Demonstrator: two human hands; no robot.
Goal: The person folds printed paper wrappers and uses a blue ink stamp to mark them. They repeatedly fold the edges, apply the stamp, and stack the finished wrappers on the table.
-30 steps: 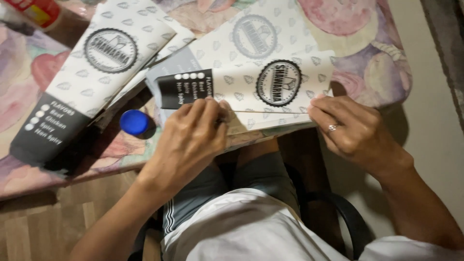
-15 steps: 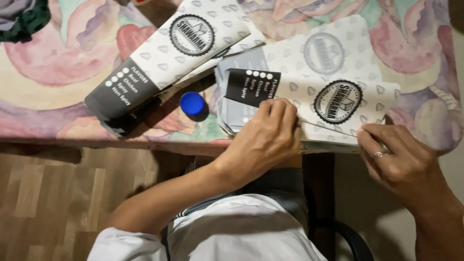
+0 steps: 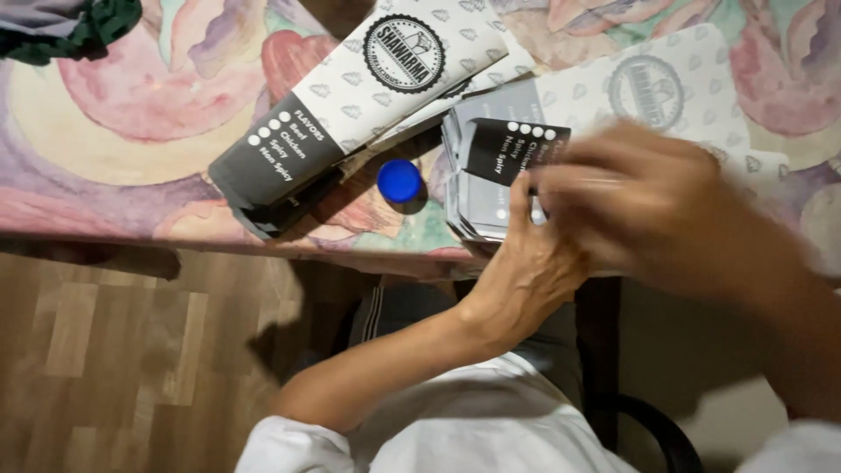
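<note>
Hands: left [image 3: 526,263] presses the paper sleeve stack [image 3: 491,188] near table's edge [image 3: 263,250]; right [image 3: 666,206] blurred, grip unclear.

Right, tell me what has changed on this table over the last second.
The right hand, which was pressing the paper's right edge near the table edge, has swept left, blurred, across the stack of flat paper sleeves, over the left hand. The left hand stays pressed on the stack's near edge. The blue bottle cap and the long sleeves lie as before; whether the right hand holds a sheet is too blurred to tell.
</note>
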